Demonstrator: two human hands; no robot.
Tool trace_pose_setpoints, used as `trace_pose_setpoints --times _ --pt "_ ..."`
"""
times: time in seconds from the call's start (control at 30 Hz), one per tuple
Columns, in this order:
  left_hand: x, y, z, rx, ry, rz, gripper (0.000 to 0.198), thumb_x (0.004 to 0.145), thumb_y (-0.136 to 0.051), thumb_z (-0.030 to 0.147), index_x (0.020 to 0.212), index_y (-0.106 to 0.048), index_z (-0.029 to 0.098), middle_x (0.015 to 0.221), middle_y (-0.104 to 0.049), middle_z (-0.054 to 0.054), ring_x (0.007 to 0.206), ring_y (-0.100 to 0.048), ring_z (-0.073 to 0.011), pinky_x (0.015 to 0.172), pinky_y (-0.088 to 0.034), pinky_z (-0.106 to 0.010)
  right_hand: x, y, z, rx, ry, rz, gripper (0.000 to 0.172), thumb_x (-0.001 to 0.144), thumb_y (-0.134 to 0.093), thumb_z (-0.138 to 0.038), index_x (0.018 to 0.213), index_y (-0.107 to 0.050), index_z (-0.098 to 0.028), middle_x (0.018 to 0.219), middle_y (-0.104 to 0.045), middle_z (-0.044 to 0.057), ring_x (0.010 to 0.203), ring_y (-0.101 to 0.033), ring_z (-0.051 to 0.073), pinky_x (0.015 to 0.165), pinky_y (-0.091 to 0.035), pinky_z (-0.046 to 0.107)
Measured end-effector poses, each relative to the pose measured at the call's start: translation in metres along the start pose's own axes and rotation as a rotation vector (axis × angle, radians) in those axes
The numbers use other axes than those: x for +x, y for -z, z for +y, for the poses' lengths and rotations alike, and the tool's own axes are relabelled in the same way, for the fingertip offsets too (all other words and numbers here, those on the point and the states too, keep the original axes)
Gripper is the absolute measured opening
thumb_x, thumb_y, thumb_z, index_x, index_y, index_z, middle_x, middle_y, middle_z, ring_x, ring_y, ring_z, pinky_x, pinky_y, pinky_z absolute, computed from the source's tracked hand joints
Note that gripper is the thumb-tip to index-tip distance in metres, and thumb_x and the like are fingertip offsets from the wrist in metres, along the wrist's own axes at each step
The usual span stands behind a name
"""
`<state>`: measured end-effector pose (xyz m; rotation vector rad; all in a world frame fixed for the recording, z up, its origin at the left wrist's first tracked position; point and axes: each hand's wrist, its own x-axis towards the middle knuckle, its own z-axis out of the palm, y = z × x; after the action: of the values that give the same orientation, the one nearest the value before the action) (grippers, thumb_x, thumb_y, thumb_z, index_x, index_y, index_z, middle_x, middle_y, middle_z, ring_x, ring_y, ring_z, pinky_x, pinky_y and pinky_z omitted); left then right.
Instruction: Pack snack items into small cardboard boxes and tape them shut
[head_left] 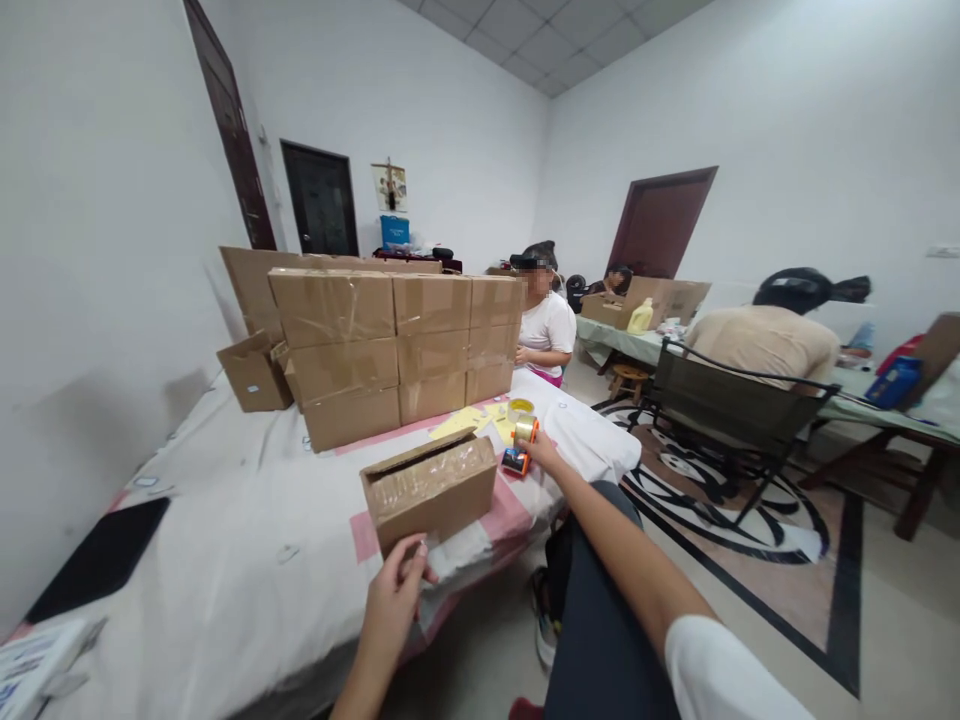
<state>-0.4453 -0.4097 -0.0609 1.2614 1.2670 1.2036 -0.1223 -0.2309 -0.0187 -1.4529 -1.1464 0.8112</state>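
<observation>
A small cardboard box (439,508) sits near the table's front edge, clear tape across its upper face and a dark gap along its far edge. My left hand (397,580) is at the box's near lower side, thumb and fingers pinched on a small see-through piece that looks like clear tape. To the right of the box, my right hand (541,452) is closed around an orange and black tape dispenser (517,460) with a roll of tape in it. The dispenser rests on or just above the cloth; I cannot tell which.
Taped cardboard boxes (352,362) stand stacked behind, with an open box (259,375) at their left. A yellow tape roll (520,407) and yellow papers (457,422) lie beyond the dispenser. A black flat pad (101,558) lies left. A person (547,330) sits across the table.
</observation>
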Motion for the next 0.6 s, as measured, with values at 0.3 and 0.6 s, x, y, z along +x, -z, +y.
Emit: trace_pose_setpoints --times 0.3,0.6 --pt "-0.012 -0.011 -0.007 0.088 -0.015 -0.033 0.061 0.08 -0.056 0.071 0.11 -0.064 0.018 0.065 -0.067 -0.001 0.039 -0.044 -0.0121 0.043 -0.036 -0.024 0.04 0.067 -0.026 -0.289 -0.204 -0.282 0.023 0.052 -0.08 -0.009 0.072 -0.07 -0.014 0.064 -0.071 0.003 0.062 -0.063 0.015 0.066 -0.047 0.028" --pt "0.0 -0.045 0.004 0.113 -0.025 -0.191 0.046 0.086 -0.056 0.055 0.112 -0.064 0.018 0.069 -0.069 -0.002 0.043 -0.052 -0.0129 0.048 -0.041 -0.024 0.005 0.084 -0.035 -0.372 0.041 -0.2 0.045 0.058 -0.085 -0.022 0.101 -0.076 -0.012 0.101 -0.074 0.015 0.085 -0.064 0.025 0.08 -0.047 0.035"
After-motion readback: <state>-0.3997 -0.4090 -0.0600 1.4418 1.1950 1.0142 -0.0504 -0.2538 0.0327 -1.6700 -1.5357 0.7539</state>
